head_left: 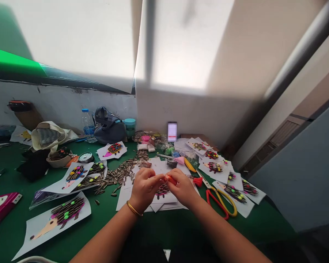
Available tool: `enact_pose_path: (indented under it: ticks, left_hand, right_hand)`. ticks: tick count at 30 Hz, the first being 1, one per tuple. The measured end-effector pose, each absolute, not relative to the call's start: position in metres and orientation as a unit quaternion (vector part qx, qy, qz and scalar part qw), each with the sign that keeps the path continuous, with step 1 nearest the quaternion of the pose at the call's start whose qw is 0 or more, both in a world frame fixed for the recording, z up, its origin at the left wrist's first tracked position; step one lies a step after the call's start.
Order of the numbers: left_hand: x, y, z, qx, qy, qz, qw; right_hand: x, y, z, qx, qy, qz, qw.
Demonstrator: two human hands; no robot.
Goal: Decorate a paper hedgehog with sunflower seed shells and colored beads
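Note:
My left hand (146, 188) and my right hand (181, 187) meet over white paper sheets (126, 197). Between their fingertips is a small piece of orange-red clay (170, 179), which both hands pinch. Below them, a hedgehog picture (162, 190) with dark striped seeds and pink feet lies partly hidden by the hands. Sunflower seeds (123, 171) are heaped to the left of the sheets. A red lump (197, 181) and a yellow piece of clay (190, 165) lie just beyond my right hand.
Red and yellow scissors (220, 199) lie at right. Hedgehog cards (231, 193) spread along the right edge; others (59, 219) lie left. Behind stand a phone (172, 131), a water bottle (87, 126) and a turquoise-lidded jar (130, 128). A magenta power strip (4, 210) sits far left.

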State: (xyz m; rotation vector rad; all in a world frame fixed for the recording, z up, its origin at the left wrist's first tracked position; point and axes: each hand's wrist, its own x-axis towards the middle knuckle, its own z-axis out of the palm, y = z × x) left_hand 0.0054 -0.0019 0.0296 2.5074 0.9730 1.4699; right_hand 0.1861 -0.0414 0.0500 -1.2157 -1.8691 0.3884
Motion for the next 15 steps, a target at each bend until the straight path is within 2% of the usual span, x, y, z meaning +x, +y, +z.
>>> enact_pose_path:
  ticks: [6,15]
  left_hand:
    - [0.008,-0.008,0.031,0.825,0.337,0.449,0.067]
    - [0.012,-0.008,0.030,0.802,0.333,0.470,0.160]
  right_hand:
    - [0.179,-0.040,0.038,-0.497,-0.756,0.077,0.419]
    - [0.182,-0.037,0.024,-0.506,-0.762,0.108,0.389]
